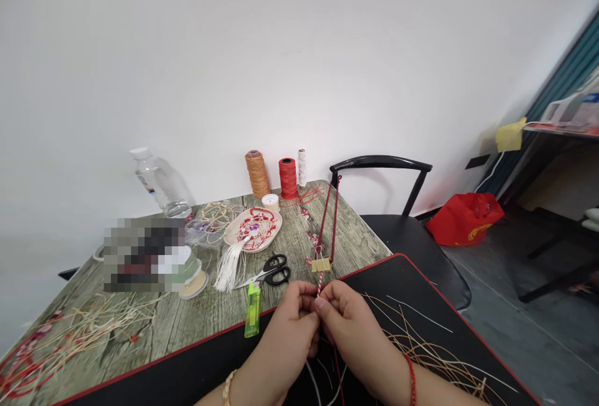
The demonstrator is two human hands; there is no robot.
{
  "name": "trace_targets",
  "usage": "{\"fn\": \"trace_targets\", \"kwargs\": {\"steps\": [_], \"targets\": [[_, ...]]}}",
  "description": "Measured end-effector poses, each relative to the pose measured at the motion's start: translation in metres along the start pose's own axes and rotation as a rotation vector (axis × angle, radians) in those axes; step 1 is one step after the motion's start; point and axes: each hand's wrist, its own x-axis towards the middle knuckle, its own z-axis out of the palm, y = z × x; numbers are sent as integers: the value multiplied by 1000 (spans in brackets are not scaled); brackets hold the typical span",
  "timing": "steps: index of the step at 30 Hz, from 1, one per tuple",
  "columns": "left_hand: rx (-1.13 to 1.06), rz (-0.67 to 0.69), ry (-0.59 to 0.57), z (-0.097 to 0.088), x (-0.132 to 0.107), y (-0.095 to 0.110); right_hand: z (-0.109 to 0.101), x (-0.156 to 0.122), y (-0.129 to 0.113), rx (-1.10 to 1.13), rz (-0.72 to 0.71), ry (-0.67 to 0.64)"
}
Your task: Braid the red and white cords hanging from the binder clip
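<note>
I have the left grip [285,337] and right grip [350,331] both closed, their fingertips pinching a red-and-white braided cord [319,284] just below a gold binder clip [321,264]. Dark red strands [334,225] run from the clip up across the wood-grain counter [196,312]. A green lighter [253,310] and black-handled scissors [270,272] lie near my left grip, and loose tan strands [421,347] cross the black mat [397,284].

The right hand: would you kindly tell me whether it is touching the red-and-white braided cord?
Touching. The head view shows the right hand gripping the red-and-white braided cord between its fingers, just below the gold binder clip.
</note>
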Motion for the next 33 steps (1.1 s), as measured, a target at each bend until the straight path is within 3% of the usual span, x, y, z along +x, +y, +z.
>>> {"fn": "trace_targets", "kwargs": {"steps": [8,12,23,33], "targets": [[453,251,125,-12,-2,-1,-2,-3,0,-72,-56,18],[583,354,116,-15,-6,-2,-1,-5,-2,-73,-79,30],[728,369,148,-14,-11,-3,0,-8,-5,-37,-45,33],[665,308,130,-12,-8,-2,1,-8,-3,-25,-10,22]]}}
